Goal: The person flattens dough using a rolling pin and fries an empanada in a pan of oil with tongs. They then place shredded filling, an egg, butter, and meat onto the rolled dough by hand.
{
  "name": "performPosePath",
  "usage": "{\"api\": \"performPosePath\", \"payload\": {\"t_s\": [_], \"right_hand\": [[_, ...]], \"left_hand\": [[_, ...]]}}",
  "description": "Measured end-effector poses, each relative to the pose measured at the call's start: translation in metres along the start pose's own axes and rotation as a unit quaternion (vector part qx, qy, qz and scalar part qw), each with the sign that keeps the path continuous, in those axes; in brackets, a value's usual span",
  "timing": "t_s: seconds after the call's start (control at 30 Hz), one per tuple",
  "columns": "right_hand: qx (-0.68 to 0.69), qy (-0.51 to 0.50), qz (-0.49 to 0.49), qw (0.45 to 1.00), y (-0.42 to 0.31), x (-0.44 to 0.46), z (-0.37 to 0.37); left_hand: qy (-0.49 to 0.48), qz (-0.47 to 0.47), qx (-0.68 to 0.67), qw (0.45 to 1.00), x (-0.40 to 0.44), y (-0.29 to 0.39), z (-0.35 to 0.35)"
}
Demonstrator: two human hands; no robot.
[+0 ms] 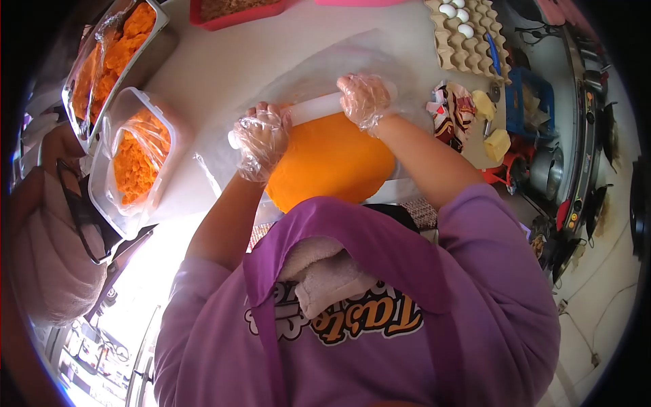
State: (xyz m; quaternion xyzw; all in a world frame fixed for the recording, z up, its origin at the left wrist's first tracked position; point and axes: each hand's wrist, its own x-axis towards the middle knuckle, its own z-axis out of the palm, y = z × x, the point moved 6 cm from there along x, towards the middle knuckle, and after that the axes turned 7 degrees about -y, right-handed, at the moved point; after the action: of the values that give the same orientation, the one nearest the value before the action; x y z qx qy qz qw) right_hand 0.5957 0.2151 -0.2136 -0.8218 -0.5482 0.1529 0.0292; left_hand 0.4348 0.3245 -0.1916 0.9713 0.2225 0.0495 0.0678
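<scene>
A white rolling pin lies across the far edge of a flattened orange sheet of dough. My left hand, in a clear plastic glove, is closed around the pin's left end. Around its right part, my right hand is closed too, also in a clear glove. Under and beyond the dough, clear plastic film is spread on the white table. The dough's near edge is hidden by my purple apron.
At left stand a plastic tub and a metal tray of orange mash. Egg cartons, a crumpled wrapper, yellow blocks and a blue basket are at right. Another person is at far left.
</scene>
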Motion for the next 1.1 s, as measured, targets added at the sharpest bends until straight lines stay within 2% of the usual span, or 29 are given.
{"api": "performPosePath", "payload": {"t_s": [0.17, 0.2, 0.23, 0.3, 0.33, 0.37, 0.43, 0.47, 0.5, 0.53, 0.57, 0.63, 0.7, 0.77, 0.83, 0.87, 0.93, 1.0, 1.03, 1.1], "right_hand": [[-0.003, 0.059, -0.012, 0.998, -0.002, 0.002, -0.002], [0.003, 0.076, -0.004, 0.997, 0.000, 0.004, -0.002], [0.009, 0.092, 0.005, 0.996, 0.000, 0.006, -0.006], [0.018, 0.075, 0.022, 0.997, 0.003, 0.011, -0.009], [0.027, 0.053, 0.041, 0.997, 0.006, 0.012, -0.006], [0.029, 0.053, 0.039, 0.997, 0.005, 0.012, -0.007], [-0.005, 0.003, 0.023, 1.000, 0.006, 0.017, -0.004], [-0.006, 0.006, 0.021, 1.000, 0.005, 0.013, -0.009], [-0.030, 0.020, -0.023, 0.999, -0.005, 0.003, -0.015], [-0.055, 0.033, -0.067, 0.996, -0.012, -0.003, -0.020], [-0.056, 0.036, -0.068, 0.995, -0.009, -0.003, -0.019], [-0.043, -0.062, -0.059, 0.995, -0.005, -0.004, -0.004], [-0.014, -0.073, -0.035, 0.997, 0.000, -0.006, -0.007], [0.015, -0.087, -0.012, 0.996, 0.006, -0.007, -0.011], [0.088, -0.092, 0.050, 0.991, 0.022, -0.005, -0.015], [0.088, -0.093, 0.049, 0.991, 0.026, -0.005, -0.015], [0.131, -0.054, 0.117, 0.983, 0.046, -0.007, -0.014], [0.134, -0.042, 0.115, 0.983, 0.054, -0.011, -0.010], [0.136, -0.029, 0.110, 0.984, 0.057, -0.011, -0.010], [0.129, -0.043, 0.097, 0.986, 0.053, -0.014, -0.011]], "left_hand": [[-0.018, -0.010, 0.005, 1.000, 0.004, -0.006, 0.004], [-0.068, -0.019, -0.005, 0.998, 0.009, -0.010, 0.013], [-0.066, -0.020, -0.002, 0.998, 0.014, -0.014, 0.012], [0.074, -0.005, -0.087, 0.993, 0.021, -0.021, -0.004], [0.114, 0.002, -0.159, 0.981, 0.019, -0.028, -0.011], [0.114, 0.001, -0.157, 0.981, 0.013, -0.031, -0.014], [0.211, 0.040, -0.162, 0.963, -0.015, -0.030, -0.036], [0.106, 0.036, -0.204, 0.972, -0.026, -0.031, -0.021], [0.000, 0.031, -0.244, 0.969, -0.042, -0.029, -0.005], [-0.048, 0.061, -0.229, 0.970, -0.057, -0.017, -0.001], [-0.096, 0.091, -0.214, 0.968, -0.067, -0.002, 0.002], [-0.097, 0.066, -0.174, 0.978, -0.075, 0.016, 0.002], [-0.094, 0.044, -0.134, 0.986, -0.066, 0.015, 0.001], [-0.153, 0.064, -0.099, 0.981, -0.045, 0.007, 0.012], [-0.142, 0.078, -0.091, 0.983, -0.017, -0.006, 0.015], [-0.128, 0.108, -0.070, 0.983, -0.002, -0.012, 0.016], [-0.115, 0.138, -0.050, 0.982, 0.026, -0.028, 0.023], [0.022, 0.092, -0.189, 0.977, 0.048, -0.054, 0.015], [0.022, 0.092, -0.191, 0.977, 0.056, -0.061, 0.018], [0.254, 0.092, -0.315, 0.910, 0.055, -0.079, -0.009]]}}
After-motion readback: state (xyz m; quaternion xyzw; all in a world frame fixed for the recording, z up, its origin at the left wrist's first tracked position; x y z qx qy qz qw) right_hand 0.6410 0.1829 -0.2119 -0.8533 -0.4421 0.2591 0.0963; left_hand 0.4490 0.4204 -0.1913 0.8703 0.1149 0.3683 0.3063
